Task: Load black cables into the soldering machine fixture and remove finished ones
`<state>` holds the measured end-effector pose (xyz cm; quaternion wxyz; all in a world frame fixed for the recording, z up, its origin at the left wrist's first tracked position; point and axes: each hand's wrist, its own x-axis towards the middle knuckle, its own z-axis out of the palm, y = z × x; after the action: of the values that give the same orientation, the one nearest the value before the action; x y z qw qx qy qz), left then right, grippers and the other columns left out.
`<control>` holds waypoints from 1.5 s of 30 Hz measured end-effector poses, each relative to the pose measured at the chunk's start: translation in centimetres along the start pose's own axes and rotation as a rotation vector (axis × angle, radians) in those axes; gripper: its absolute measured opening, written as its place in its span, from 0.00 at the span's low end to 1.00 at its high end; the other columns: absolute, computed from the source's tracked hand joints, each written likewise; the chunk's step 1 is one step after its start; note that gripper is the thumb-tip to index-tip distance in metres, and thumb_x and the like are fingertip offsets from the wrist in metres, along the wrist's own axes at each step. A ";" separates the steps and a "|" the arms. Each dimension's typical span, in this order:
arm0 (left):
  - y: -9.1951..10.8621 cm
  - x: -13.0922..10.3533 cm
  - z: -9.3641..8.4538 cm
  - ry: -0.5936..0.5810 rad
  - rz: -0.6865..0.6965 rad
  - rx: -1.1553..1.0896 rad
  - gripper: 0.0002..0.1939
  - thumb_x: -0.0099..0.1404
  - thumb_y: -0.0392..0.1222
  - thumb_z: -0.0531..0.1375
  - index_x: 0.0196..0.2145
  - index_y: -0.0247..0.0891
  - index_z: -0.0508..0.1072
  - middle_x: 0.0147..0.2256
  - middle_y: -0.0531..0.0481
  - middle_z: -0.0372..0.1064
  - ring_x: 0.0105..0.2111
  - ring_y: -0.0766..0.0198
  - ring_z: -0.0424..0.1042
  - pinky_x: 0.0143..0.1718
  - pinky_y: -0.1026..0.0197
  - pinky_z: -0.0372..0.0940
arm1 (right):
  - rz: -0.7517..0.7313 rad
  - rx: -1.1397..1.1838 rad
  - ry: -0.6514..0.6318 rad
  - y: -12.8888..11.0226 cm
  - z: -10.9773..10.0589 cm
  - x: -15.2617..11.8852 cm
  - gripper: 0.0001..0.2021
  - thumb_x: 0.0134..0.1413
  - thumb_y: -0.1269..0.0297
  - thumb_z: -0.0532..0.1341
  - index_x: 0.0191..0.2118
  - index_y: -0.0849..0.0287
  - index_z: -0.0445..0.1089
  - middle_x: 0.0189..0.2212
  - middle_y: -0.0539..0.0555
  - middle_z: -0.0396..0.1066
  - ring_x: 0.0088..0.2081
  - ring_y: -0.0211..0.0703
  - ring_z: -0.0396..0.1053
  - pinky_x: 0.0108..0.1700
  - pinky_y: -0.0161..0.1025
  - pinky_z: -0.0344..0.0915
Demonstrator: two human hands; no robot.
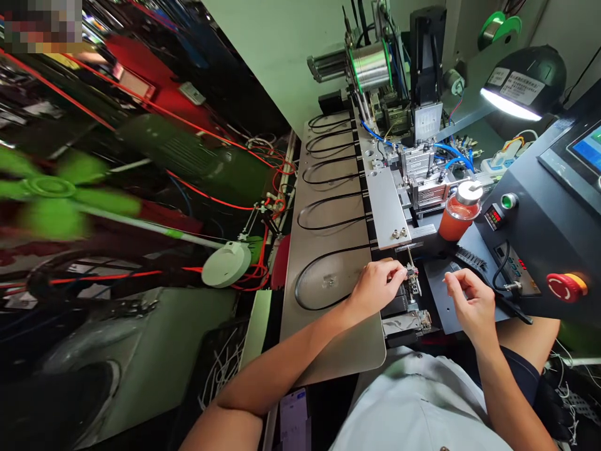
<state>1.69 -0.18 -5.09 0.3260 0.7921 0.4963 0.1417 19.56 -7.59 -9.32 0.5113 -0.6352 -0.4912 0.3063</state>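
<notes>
My left hand (379, 283) reaches across the metal worktop (305, 351), its fingers closed in a pinch at the left side of a small metal fixture (413, 280). What those fingertips hold, if anything, is too small to make out. My right hand (472, 305) is raised to the right of the fixture, apart from it, thumb and forefinger pressed together. A tiny pale speck shows at that pinch, too small to name. Several looped black cables (300, 275) lie in a row on the worktop, their ends running under the machine's edge; the nearest loop passes beside my left wrist.
Behind the fixture stand a metal cover plate (385, 210), pneumatic cylinders and a solder wire spool (370, 66). To the right are a red-orange bottle (456, 219), a black brush (471, 257), a lit lamp (526, 81) and a control panel with an emergency stop button (561, 286).
</notes>
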 end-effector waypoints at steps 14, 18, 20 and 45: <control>0.3 0.3 0.4 0.014 -0.035 0.088 0.12 0.64 0.39 0.53 0.27 0.37 0.73 0.25 0.53 0.71 0.25 0.68 0.66 0.29 0.66 0.57 | -0.103 -0.001 -0.299 0.6 4.2 2.6 0.15 0.63 0.59 0.49 0.24 0.56 0.51 0.20 0.44 0.48 0.23 0.34 0.49 0.27 0.34 0.48; 0.1 0.0 0.8 0.058 0.020 0.163 0.11 0.65 0.39 0.53 0.28 0.37 0.73 0.27 0.52 0.70 0.28 0.67 0.69 0.31 0.66 0.59 | -0.089 0.114 -0.286 1.0 4.7 2.4 0.15 0.63 0.59 0.48 0.25 0.56 0.51 0.21 0.44 0.48 0.24 0.33 0.49 0.27 0.33 0.49; -0.2 -0.4 1.0 0.126 0.075 0.220 0.09 0.66 0.41 0.54 0.33 0.38 0.73 0.30 0.52 0.70 0.30 0.67 0.70 0.31 0.66 0.60 | -0.066 0.159 -0.278 1.1 4.8 2.4 0.15 0.63 0.59 0.48 0.25 0.56 0.52 0.21 0.44 0.48 0.24 0.33 0.49 0.27 0.33 0.49; -1.8 -2.4 -1.8 0.075 0.288 0.572 0.08 0.67 0.39 0.54 0.34 0.38 0.73 0.32 0.52 0.69 0.31 0.66 0.69 0.31 0.65 0.61 | -0.422 -0.251 -0.227 1.0 2.6 1.7 0.13 0.59 0.73 0.48 0.44 0.56 0.66 0.38 0.56 0.69 0.39 0.44 0.66 0.40 0.41 0.63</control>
<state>-1.61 -1.07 -4.67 0.0482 0.9080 0.4102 0.0702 18.11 -5.12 -10.86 0.4227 -0.5387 -0.7010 0.1992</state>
